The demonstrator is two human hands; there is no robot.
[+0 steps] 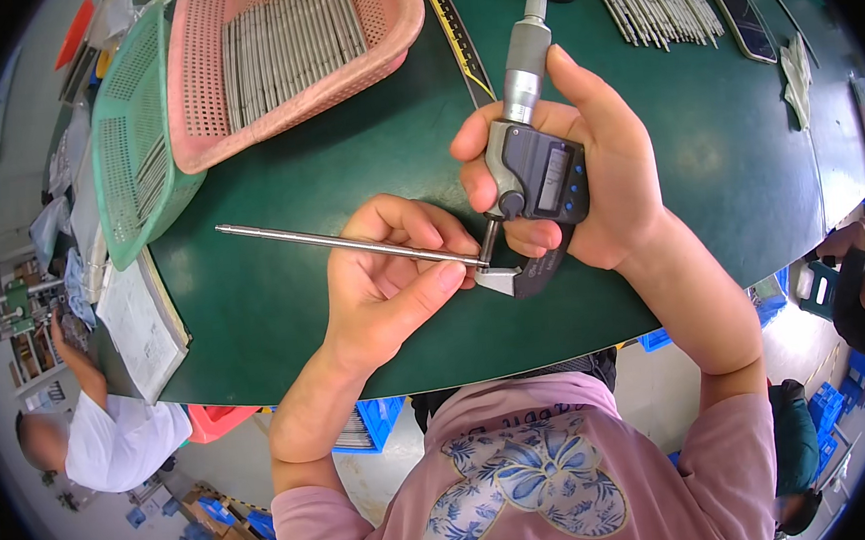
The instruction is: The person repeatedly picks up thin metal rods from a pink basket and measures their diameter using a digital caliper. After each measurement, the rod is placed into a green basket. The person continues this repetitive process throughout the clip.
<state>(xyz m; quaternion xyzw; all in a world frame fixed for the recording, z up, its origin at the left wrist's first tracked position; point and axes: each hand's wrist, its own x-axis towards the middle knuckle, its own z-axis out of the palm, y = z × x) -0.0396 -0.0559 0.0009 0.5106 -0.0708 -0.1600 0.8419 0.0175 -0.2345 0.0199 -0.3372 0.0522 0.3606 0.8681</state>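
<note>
Over the green table's [705, 151] near edge I see the right hand [596, 173] wrapped around a digital micrometer [536, 172]; left hand [388, 273] pinches a steel rod [340, 242], tip between the anvils. Pink basket [287, 54] far left.

A small grey rectangular screen [554, 179] fronts the held micrometer [530, 163].

head cam | looks steeply down | close over green table [285, 310]

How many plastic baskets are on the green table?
2. The pink basket sits at the top, holding metal rods. The green basket lies tilted to its left, partly tucked beneath it. Others may be hidden out of view.
</note>
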